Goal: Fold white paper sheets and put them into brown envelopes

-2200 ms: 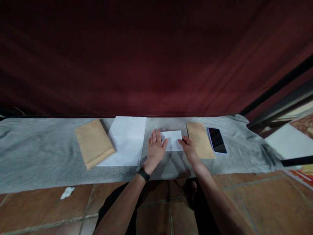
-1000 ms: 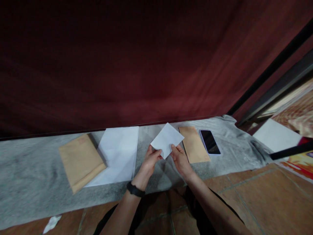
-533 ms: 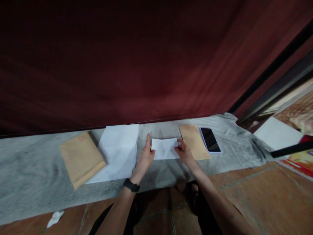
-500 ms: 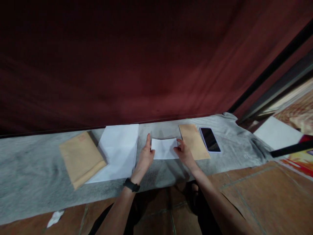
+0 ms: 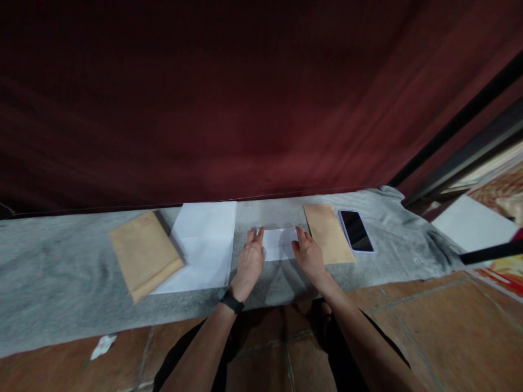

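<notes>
Bearing a small paper (image 5: 279,244), grey cloth (image 5: 69,272) fronts red fabric (image 5: 253,130).

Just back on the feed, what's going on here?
A person has both hands at a small white paper on the gray cloth: the left hand at the left end of the paper, the right hand at its right end. A brown packet overlaps white sheets to the left; a flat brown envelope and a phone lie to the right.

Dark red fabric (image 5: 245,120) hangs dimly lit at twelve o'clock; terracotta tiles (image 5: 457,321) spread from four to eight.
</notes>
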Available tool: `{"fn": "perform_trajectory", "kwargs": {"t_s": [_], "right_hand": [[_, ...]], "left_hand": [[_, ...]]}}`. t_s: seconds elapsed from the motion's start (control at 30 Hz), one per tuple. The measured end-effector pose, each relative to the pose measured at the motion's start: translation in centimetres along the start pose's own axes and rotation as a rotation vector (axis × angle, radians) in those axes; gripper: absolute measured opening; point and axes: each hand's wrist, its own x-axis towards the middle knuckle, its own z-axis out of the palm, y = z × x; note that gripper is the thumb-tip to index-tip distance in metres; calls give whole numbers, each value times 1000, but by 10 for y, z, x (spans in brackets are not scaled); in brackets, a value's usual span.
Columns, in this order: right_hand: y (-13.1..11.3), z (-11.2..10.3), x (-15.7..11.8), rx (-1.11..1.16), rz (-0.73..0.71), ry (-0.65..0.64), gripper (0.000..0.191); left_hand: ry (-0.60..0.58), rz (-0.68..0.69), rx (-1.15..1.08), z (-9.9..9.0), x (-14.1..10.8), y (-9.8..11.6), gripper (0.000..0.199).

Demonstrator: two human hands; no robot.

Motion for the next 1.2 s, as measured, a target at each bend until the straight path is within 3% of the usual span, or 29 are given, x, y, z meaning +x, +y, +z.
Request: {"fn": "perform_trajectory", "kwargs": {"t_s": [0.13, 0.23, 0.33, 0.5, 0.63, 0.97, 1.2], "right_hand": [[-6, 2, -1, 31, -144, 41, 49], [-13, 9, -6, 64, -290, 3, 48], [-16, 15, -13, -13, -349, -55, 49], [-11, 20, -18, -169, -347, -100, 50], [-7, 21, -20, -214, -359, -84, 50], [6, 25, -24, -223, -343, 45, 58], [13, 26, -31, -233, -316, 138, 66]], "left_hand": [[-34, -18, 130, -2, -4, 7, 59], [5, 19, 203, 0, -8, 11, 57], [36, 88, 210, 10, -12, 15, 59], [3, 251, 179, 34, -19, 21, 61], [13, 244, 207, 44, -18, 17, 57], [85, 188, 235, 45, -25, 5, 67], [59, 146, 241, 41, -29, 4, 70]]}}
